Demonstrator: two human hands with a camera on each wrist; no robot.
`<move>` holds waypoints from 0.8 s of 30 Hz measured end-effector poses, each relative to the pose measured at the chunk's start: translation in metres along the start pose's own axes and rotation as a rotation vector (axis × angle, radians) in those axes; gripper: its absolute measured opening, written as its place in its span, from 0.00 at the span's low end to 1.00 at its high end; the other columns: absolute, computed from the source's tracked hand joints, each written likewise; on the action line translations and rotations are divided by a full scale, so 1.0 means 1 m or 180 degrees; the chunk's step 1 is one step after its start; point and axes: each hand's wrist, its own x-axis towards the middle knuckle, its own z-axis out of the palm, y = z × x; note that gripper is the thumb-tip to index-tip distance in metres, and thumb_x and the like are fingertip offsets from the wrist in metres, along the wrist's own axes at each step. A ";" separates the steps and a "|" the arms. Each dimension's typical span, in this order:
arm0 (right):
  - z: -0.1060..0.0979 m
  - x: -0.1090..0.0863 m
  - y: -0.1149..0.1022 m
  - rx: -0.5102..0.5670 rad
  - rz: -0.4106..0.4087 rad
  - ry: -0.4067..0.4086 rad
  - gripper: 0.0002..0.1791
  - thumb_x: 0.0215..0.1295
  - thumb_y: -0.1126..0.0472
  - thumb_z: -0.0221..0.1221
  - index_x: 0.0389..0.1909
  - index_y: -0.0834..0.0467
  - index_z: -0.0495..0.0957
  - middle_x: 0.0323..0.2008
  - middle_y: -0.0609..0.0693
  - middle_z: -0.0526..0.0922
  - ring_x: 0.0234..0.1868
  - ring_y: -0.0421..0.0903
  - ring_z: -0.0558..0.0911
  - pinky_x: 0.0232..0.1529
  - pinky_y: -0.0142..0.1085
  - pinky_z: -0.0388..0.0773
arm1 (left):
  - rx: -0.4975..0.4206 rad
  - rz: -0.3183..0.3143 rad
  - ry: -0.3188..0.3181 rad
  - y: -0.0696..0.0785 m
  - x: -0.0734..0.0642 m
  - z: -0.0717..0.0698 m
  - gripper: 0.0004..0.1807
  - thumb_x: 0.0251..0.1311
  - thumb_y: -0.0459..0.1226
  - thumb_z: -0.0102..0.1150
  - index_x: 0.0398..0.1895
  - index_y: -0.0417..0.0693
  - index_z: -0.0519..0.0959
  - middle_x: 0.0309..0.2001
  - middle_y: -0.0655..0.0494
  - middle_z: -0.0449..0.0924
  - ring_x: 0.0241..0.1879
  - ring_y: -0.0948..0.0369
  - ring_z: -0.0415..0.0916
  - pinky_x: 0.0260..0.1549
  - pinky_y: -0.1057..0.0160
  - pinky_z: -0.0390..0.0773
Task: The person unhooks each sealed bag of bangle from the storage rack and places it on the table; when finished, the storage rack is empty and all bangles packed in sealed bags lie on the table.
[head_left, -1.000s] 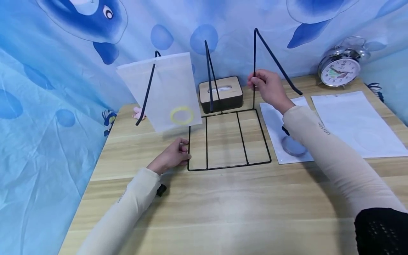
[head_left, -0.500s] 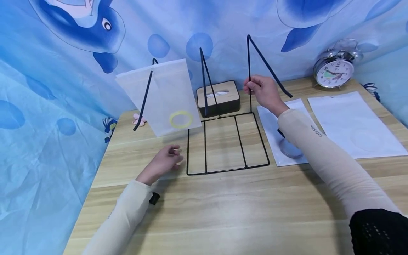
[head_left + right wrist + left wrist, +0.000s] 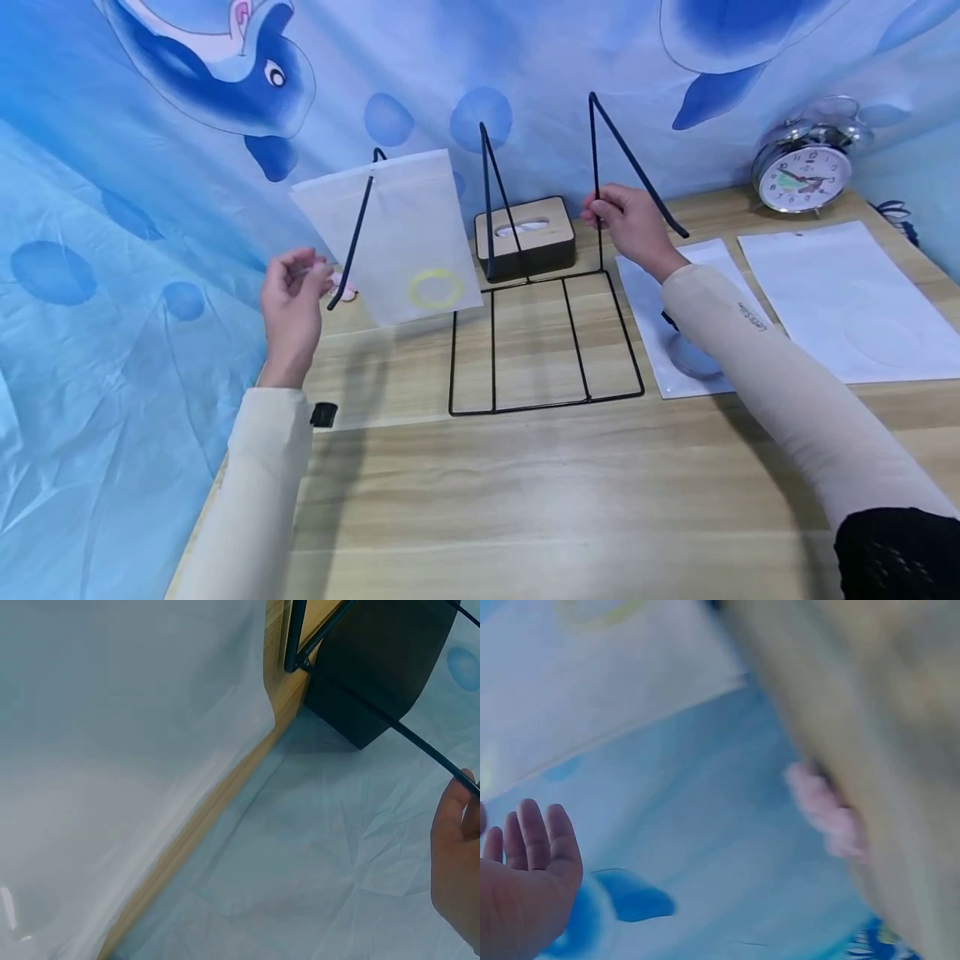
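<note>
A black wire rack (image 3: 576,340) stands on the table, with three uprights bent into sloping arms. On its left arm hangs a white pouch (image 3: 405,225) showing a yellow ring (image 3: 437,272) near the bottom. My right hand (image 3: 632,223) pinches the right upright, and the right wrist view shows its fingertips on that black rod (image 3: 397,726). Just left of the left arm's lower end, my left hand (image 3: 290,312) is raised, holding nothing. The left wrist view shows this left hand (image 3: 536,877) with relaxed fingers beside the blurred pouch (image 3: 607,682).
Right of the rack lie two white pouches, the nearer (image 3: 647,321) partly under my forearm, the other (image 3: 825,300) farther right. Behind the rack sits a tissue box (image 3: 540,252). An alarm clock (image 3: 804,177) stands back right. A small pink thing (image 3: 347,289) lies behind the hanging pouch.
My left hand has left the rack's base and moved up and left, beside the hanging pouch. My right hand keeps its grip on the right upright.
</note>
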 end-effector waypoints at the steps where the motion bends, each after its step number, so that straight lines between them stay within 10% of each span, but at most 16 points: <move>1: -0.002 -0.001 0.001 -0.0013 -0.0005 0.0014 0.12 0.78 0.64 0.51 0.45 0.69 0.80 0.40 0.60 0.83 0.39 0.44 0.82 0.49 0.34 0.81 | -0.0192 0.0087 0.0022 0.007 0.005 0.004 0.14 0.73 0.36 0.56 0.57 0.43 0.73 0.51 0.50 0.74 0.51 0.57 0.75 0.53 0.60 0.75; 8: -0.005 -0.002 0.002 -0.0012 -0.0041 0.0039 0.13 0.78 0.63 0.51 0.44 0.69 0.80 0.39 0.59 0.83 0.40 0.45 0.82 0.49 0.35 0.81 | -0.0583 0.0447 0.0287 0.037 0.027 0.025 0.11 0.68 0.36 0.62 0.50 0.46 0.75 0.47 0.52 0.74 0.45 0.59 0.73 0.47 0.63 0.76; 15: 0.000 0.001 0.000 0.0103 0.0048 -0.0058 0.14 0.78 0.62 0.51 0.44 0.68 0.80 0.41 0.60 0.83 0.41 0.43 0.82 0.53 0.38 0.80 | -0.0458 0.0530 0.0614 0.034 0.031 0.027 0.10 0.62 0.36 0.69 0.41 0.46 0.76 0.39 0.53 0.74 0.39 0.60 0.73 0.42 0.64 0.78; 24: -0.004 -0.003 0.003 0.0318 0.0190 -0.0110 0.14 0.78 0.62 0.51 0.46 0.69 0.80 0.41 0.56 0.82 0.46 0.50 0.82 0.55 0.38 0.79 | -0.0770 0.0476 0.0515 0.033 0.025 0.024 0.10 0.60 0.35 0.70 0.38 0.43 0.77 0.34 0.51 0.73 0.33 0.59 0.73 0.32 0.65 0.81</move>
